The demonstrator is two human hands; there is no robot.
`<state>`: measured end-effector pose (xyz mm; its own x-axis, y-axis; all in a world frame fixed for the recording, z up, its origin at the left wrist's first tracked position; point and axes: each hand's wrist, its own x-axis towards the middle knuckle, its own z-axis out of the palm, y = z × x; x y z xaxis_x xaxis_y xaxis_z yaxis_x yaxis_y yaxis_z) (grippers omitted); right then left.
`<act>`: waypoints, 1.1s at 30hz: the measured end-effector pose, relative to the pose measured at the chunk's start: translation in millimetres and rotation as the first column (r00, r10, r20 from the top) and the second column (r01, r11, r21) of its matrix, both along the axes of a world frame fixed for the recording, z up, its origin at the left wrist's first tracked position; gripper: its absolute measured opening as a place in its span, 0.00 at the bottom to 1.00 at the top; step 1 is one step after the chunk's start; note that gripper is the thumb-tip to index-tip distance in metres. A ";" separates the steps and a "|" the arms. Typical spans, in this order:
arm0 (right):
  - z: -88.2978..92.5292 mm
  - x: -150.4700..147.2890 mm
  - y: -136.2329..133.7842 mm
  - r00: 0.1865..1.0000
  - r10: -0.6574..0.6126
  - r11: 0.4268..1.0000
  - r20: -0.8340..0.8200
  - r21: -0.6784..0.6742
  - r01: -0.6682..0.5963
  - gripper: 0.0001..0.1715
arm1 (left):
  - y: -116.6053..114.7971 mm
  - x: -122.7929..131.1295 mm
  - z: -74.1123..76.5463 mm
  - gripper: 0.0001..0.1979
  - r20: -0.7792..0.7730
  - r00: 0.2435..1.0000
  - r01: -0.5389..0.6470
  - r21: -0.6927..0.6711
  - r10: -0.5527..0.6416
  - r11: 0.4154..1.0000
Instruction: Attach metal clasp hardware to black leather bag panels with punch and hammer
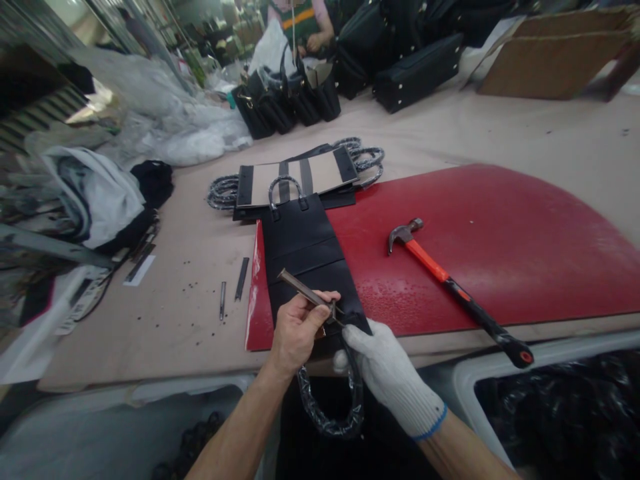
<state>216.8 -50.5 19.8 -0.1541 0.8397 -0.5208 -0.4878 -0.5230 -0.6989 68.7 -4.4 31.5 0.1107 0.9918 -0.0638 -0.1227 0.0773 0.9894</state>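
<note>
My bare left hand (299,327) grips a metal hand punch (303,288), which slants across the near end of a black bag panel (307,233). In a white knitted glove, my right hand (383,353) pinches that panel's near edge, thumb on top, beside a plastic-wrapped handle (333,427) that hangs over the table edge. Another wrapped handle (286,183) is fixed at the panel's far end. The punch tip and the spot it meets are partly hidden by my fingers. To the right lies a claw hammer (440,273) with an orange and black grip.
Under the panel is a red board (500,247). Two loose metal punches (223,300) lie left of it. Behind is a stack of panels (265,183) with wrapped handles. Black bags (290,100), a cardboard box (550,57) and a person's hands (313,43) are farther back.
</note>
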 end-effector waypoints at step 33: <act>-2.6 19.9 -2.1 0.968 0.230 0.949 0.098 0.196 -0.245 0.14 | 3.9 0.2 4.5 0.11 -0.111 0.993 0.029 -0.010 -0.030 1.000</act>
<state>236.8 -52.6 17.1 -0.3305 0.8730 -0.3587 -0.3107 -0.4595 -0.8321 68.9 -0.5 36.0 0.1317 0.9876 -0.0852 -0.0098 0.0872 0.9961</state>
